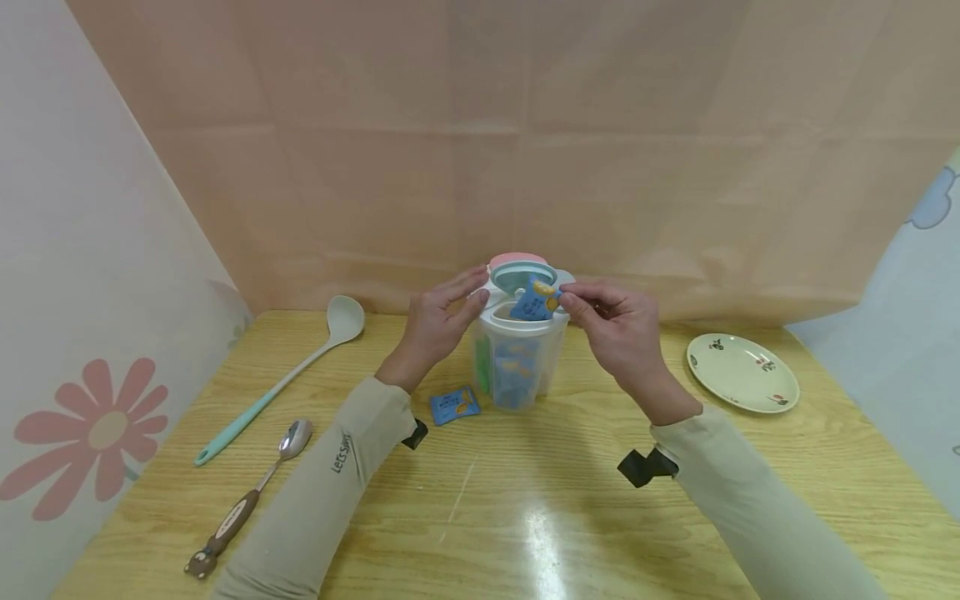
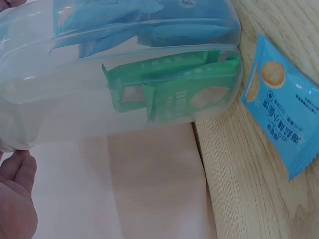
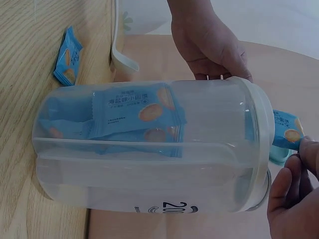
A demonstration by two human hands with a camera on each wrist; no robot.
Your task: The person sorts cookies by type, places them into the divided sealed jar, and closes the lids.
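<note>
A clear plastic container with a white top and its pink-and-teal lid flipped open stands at the table's middle. Blue and green snack packets fill it. My right hand pinches a blue snack packet at the container's opening. My left hand touches the container's rim with nearly straight fingers. Another blue packet lies on the table beside the container, also seen as the loose packet in the left wrist view.
A long teal-handled ladle and a spoon with a bear-shaped handle lie at the left. A pale plate sits at the right. Peach cloth walls close in the wooden table.
</note>
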